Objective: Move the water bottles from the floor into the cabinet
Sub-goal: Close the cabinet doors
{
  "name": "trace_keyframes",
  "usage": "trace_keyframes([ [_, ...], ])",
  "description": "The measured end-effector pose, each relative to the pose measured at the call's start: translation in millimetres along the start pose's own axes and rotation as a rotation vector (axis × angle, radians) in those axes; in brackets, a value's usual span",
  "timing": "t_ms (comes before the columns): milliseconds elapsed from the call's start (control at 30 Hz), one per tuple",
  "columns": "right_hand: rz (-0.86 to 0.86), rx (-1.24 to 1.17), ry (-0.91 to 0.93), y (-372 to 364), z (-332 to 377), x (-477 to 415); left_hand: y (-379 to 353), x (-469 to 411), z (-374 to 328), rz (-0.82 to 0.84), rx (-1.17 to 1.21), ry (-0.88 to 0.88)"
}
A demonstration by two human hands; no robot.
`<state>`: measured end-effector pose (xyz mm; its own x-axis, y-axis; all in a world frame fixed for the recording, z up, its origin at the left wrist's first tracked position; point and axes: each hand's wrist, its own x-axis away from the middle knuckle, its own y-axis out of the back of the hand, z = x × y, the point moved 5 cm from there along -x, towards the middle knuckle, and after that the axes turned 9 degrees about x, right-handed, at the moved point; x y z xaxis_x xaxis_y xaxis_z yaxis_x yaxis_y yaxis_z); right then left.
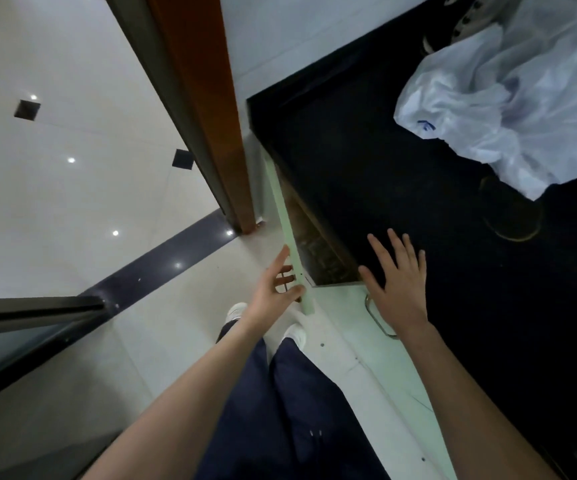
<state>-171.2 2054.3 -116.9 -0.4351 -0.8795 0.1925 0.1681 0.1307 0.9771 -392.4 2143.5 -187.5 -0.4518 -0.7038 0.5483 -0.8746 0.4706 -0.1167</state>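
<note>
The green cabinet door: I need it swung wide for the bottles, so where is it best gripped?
Grip the door's free edge near its top corner, where the left hand already wraps it, coming from the left. Seen edge-on, the panel is thin enough to pinch. The right hand hovers open over the dark countertop.
</note>
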Motion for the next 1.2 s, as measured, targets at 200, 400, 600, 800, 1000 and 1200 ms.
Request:
trace_keyframes([
  [200, -0.011, 0.028, 0.009, -5, -7, 1, -44, -10, -4, -0.117, -0.003, -0.044],
  [400, -0.040, 0.025, 0.012, -8, -10, 0, -71, -21, -9, -0.143, 0.022, -0.095],
  [600, -0.051, 0.013, 0.016, -9, -11, -1, -83, -30, -8, -0.160, 0.043, -0.109],
  [800, -0.073, 0.018, 0.010, -9, -11, -2, -86, -34, -10, -0.179, 0.045, -0.138],
  [1000, -0.085, 0.008, 0.006, -9, -11, -2, -94, -36, -14, -0.196, 0.052, -0.162],
  [1200, -0.072, 0.006, 0.005, -8, -11, -2, -96, -39, -9, -0.187, 0.080, -0.095],
])
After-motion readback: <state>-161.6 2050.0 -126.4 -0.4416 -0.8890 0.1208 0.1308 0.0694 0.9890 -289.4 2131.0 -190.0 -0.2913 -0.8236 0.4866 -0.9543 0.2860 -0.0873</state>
